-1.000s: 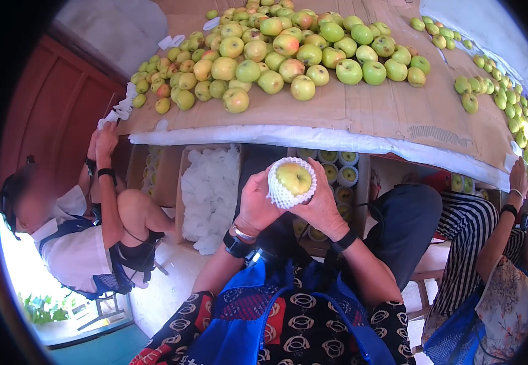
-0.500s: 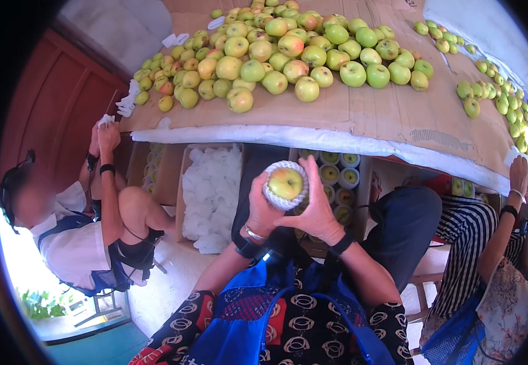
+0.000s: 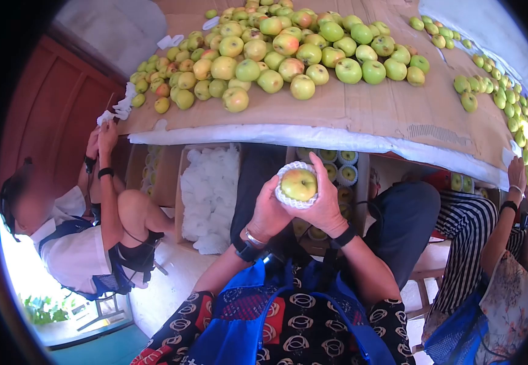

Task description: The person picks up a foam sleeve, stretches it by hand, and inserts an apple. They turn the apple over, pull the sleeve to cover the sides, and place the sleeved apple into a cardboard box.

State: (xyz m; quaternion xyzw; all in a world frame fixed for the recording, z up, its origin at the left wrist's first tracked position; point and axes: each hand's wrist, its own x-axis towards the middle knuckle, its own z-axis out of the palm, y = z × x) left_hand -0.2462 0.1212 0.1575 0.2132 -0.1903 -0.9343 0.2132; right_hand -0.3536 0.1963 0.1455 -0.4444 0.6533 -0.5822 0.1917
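A yellow-green apple [image 3: 298, 185] with a reddish blush sits in a white foam net sleeve [image 3: 283, 196], held up in front of my lap. My left hand [image 3: 267, 210] wraps its left and lower side. Around the right side of the same apple curves my right hand [image 3: 326, 198]. The sleeve covers the apple's lower part and leaves its top bare. Beyond my hands, a heap of loose apples [image 3: 255, 50] lies on the cardboard-covered table [image 3: 361, 112]. Just behind my hands stands a box of sleeved apples [image 3: 347, 175], partly hidden.
Left of my legs is a carton of white foam sleeves [image 3: 210, 194]. One person [image 3: 87, 243] sits at far left, hands at the table edge. At right, another person's hands [image 3: 517, 176] are near more apples [image 3: 507, 100]. The table's padded edge [image 3: 264, 135] runs across.
Both hands have moved slightly right with the sleeved apple, which is now tilted differently. My right hand has closed in around its side. The view has shifted a little.
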